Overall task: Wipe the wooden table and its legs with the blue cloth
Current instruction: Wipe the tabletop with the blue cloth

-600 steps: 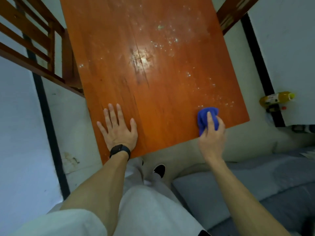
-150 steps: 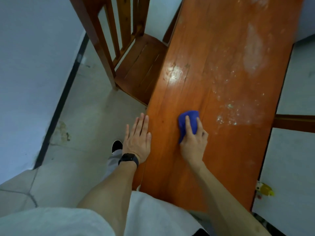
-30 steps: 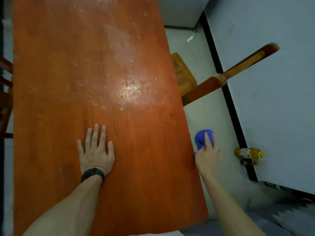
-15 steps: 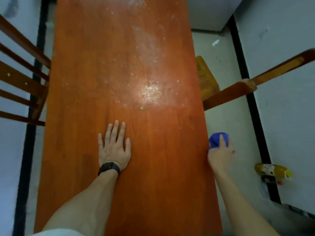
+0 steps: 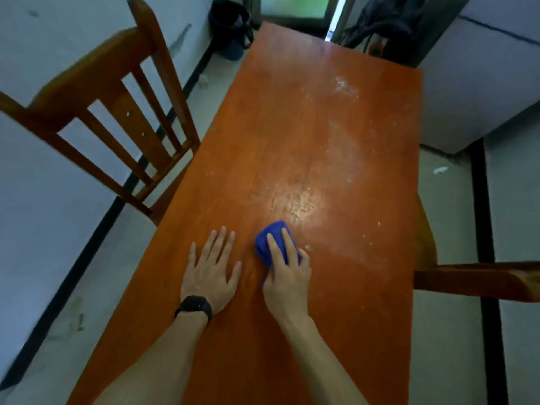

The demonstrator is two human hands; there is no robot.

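My left hand (image 5: 210, 270), a black watch (image 5: 195, 306) on its wrist, lay flat on the table (image 5: 292, 127) with its fingers spread. Just to its right, my right hand (image 5: 287, 276) pressed the bunched blue cloth (image 5: 268, 238) onto the tabletop, two fingers straight over it and the rest curled round its side. Beyond the cloth, a glossy patch (image 5: 301, 203) and pale specks (image 5: 344, 89) marked the wood. One chair (image 5: 117, 112) stood at the left edge and another chair (image 5: 467, 280) at the right.

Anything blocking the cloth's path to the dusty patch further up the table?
Nothing visible. Right hand holds the blue cloth on the table, bare wood ahead up to the dust. Left hand lies flat beside it, a crumb just right.
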